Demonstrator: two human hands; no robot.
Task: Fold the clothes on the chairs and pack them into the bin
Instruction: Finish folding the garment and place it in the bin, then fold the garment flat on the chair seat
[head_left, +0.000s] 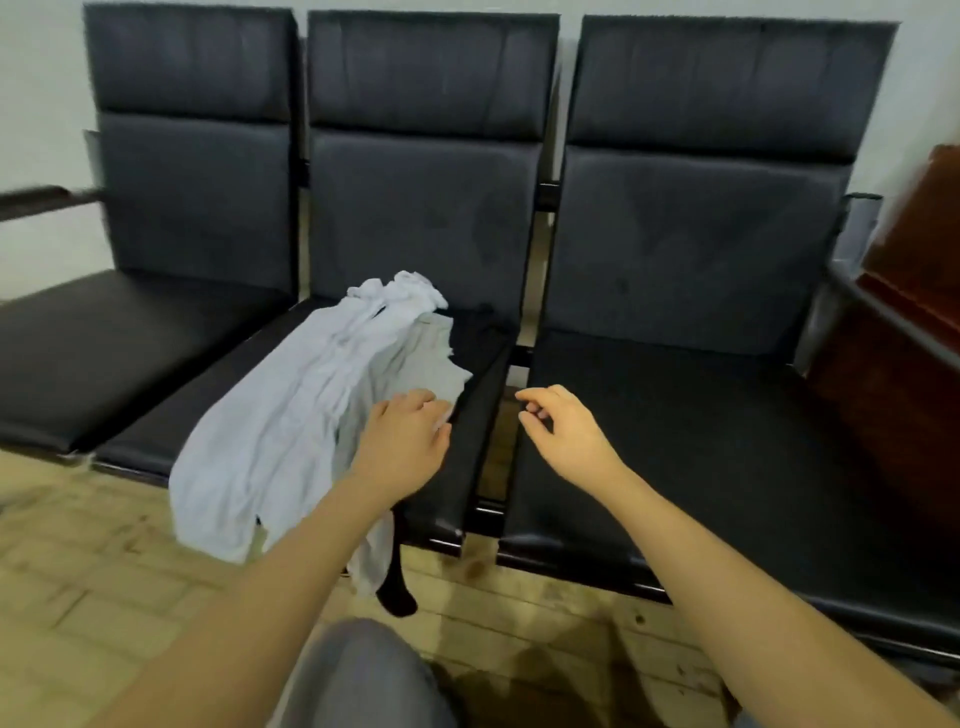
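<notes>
Fingers of left hand (402, 441) laid on white garment (291, 415) on middle chair (467, 467); right hand (563, 434) loosely curled, nothing held. Risks judged: hem dragged across floor (104, 571); dark garment (397, 582) beneath overlooked. Bin not seen.

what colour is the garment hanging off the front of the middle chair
Pale grey-white, almost lavender in this light. The garment drapes over the middle chair seat; the head view, the only one, shows it.
</notes>
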